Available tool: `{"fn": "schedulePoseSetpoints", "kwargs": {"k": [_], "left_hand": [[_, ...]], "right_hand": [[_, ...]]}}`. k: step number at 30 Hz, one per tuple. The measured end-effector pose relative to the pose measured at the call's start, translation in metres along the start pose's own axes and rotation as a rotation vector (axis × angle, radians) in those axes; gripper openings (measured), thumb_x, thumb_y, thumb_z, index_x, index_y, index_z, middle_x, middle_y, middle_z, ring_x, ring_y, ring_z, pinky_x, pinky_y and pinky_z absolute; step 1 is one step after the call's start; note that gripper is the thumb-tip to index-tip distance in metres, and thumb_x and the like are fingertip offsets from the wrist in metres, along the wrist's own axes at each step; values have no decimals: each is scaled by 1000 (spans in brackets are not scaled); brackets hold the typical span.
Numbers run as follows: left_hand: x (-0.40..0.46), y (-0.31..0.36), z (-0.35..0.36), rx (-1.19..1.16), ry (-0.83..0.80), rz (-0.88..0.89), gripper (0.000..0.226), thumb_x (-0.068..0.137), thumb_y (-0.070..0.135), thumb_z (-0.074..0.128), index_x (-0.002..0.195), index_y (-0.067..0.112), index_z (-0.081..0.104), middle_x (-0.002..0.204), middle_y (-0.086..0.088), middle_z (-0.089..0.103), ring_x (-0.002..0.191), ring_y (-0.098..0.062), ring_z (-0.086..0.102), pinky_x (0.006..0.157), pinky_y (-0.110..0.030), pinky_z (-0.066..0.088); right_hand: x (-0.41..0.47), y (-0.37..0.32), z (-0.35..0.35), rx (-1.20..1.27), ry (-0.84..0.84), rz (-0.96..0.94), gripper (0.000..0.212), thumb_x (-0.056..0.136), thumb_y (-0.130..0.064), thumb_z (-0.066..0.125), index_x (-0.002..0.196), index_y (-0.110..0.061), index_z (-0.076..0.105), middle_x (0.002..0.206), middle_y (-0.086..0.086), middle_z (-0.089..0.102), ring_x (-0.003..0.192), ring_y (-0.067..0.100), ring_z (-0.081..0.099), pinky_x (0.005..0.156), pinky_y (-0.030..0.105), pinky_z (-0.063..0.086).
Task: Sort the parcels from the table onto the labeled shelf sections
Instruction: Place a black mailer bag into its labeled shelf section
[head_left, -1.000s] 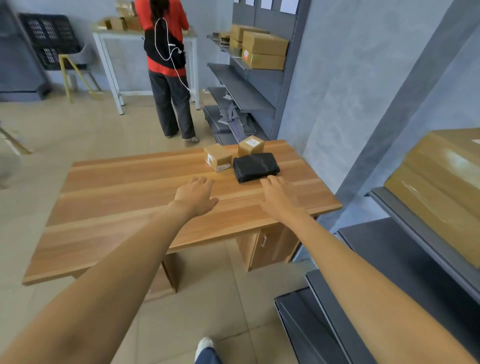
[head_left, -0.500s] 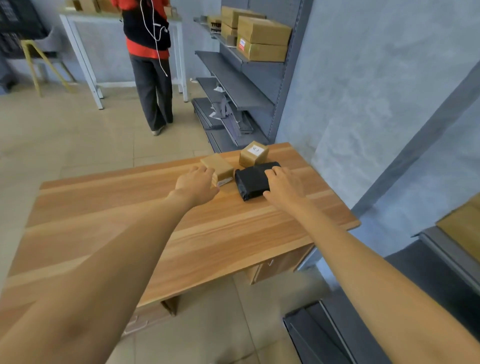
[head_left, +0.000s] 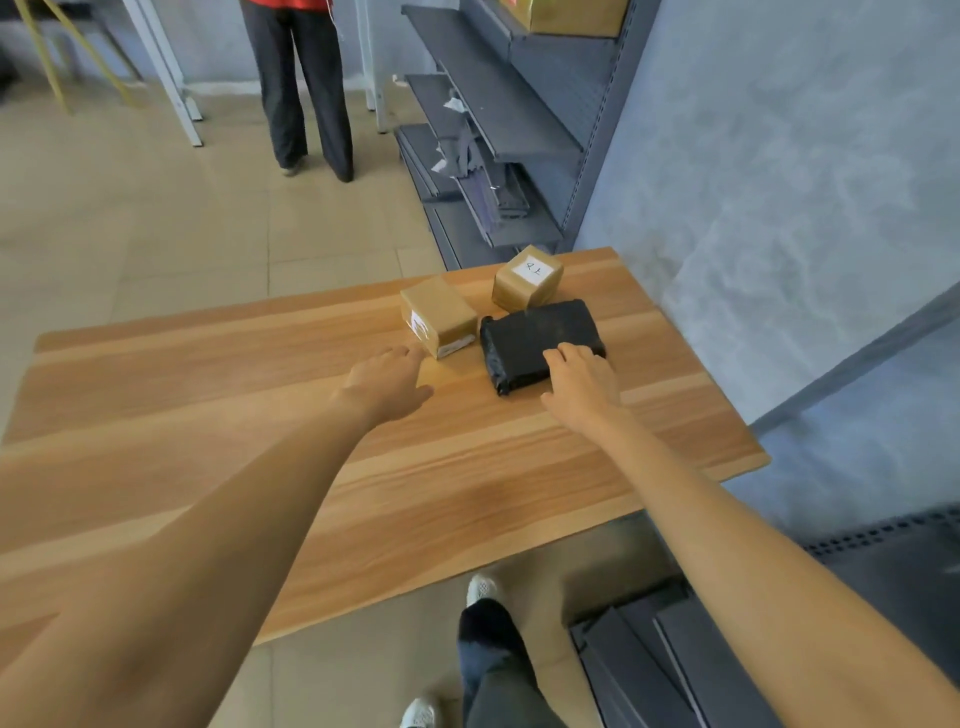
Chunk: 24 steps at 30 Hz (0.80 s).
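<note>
A person leans over a wooden table (head_left: 260, 415) where three parcels sit grouped toward its far right end. The right hand (head_left: 582, 384) rests on the near edge of a black wrapped parcel (head_left: 535, 338), its fingers (head_left: 563, 354) curled over the top; whether they grip it cannot be told. The left hand (head_left: 387, 382) reaches forward with fingers straight and close together, their tips just beside the near corner of a brown cardboard box (head_left: 441, 319) bearing a white label on its side. Beyond the right fingers, touching the black parcel's far edge, stands a smaller box (head_left: 527, 278) with a handwritten white label on top. Grey metal shelving (head_left: 498, 104) rises behind the table, where another person (head_left: 304, 88) stands on the tiled floor.
</note>
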<state>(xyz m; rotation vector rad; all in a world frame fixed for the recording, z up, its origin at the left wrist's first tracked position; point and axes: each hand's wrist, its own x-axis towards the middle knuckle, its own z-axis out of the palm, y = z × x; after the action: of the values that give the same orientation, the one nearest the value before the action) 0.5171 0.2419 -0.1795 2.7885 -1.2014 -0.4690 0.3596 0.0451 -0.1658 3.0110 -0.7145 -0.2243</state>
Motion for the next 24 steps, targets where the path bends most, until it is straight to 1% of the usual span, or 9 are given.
{"fn": "schedulePoseSetpoints", "kwargs": {"k": [4, 6, 9, 13, 17, 19, 21, 24], "left_hand": [[43, 3, 16, 1, -47, -26, 58, 94, 41, 52, 142, 14, 36, 138, -13, 46, 130, -33, 38, 102, -45, 38], [55, 3, 21, 18, -50, -29, 58, 94, 41, 52, 142, 13, 37, 139, -12, 46, 130, -32, 39, 102, -44, 39], [88, 14, 34, 9, -102, -37, 58, 95, 40, 51, 143, 12, 36, 139, -11, 47, 130, -32, 39, 101, -43, 38], [119, 28, 52, 1, -167, -47, 58, 95, 41, 50, 143, 12, 35, 141, -10, 46, 129, -31, 41, 97, -41, 40], [144, 32, 63, -18, -190, -59, 57, 95, 41, 50, 143, 12, 37, 145, -9, 42, 129, -31, 42, 95, -42, 42], [154, 31, 67, -32, -184, -73, 58, 95, 41, 51, 143, 12, 37, 146, -8, 41, 130, -30, 41, 95, -42, 42], [160, 30, 70, -38, -181, -81, 58, 95, 40, 51, 143, 13, 37, 145, -7, 42, 131, -30, 40, 96, -41, 41], [165, 30, 75, -45, -199, -92, 58, 95, 40, 51, 144, 14, 36, 146, -7, 42, 131, -29, 39, 97, -40, 40]], "right_hand": [[44, 19, 23, 12, -35, -31, 53, 94, -25, 58, 142, -11, 40, 144, 9, 42, 133, 28, 38, 106, 39, 37], [58, 23, 33, 23, -34, -48, 54, 94, -24, 59, 142, -11, 39, 145, 10, 41, 134, 28, 37, 107, 40, 36], [90, 40, 56, 38, -80, -59, 58, 93, -26, 62, 143, -11, 38, 149, 11, 37, 137, 29, 33, 110, 41, 33], [125, 56, 90, 38, -135, -86, 72, 91, -31, 66, 149, -12, 28, 156, 13, 24, 143, 30, 24, 114, 44, 27], [152, 64, 114, 20, -150, -135, 90, 86, -37, 71, 154, -15, 16, 161, 12, 11, 147, 32, 13, 118, 47, 19], [163, 66, 124, 17, -145, -174, 96, 84, -38, 73, 155, -16, 13, 162, 11, 8, 148, 31, 9, 119, 49, 15], [170, 67, 134, 7, -153, -214, 96, 83, -38, 73, 155, -18, 13, 162, 10, 7, 149, 30, 8, 119, 49, 11], [174, 68, 147, 14, -145, -242, 89, 87, -32, 70, 155, -18, 14, 162, 9, 11, 149, 28, 12, 119, 49, 14]]}}
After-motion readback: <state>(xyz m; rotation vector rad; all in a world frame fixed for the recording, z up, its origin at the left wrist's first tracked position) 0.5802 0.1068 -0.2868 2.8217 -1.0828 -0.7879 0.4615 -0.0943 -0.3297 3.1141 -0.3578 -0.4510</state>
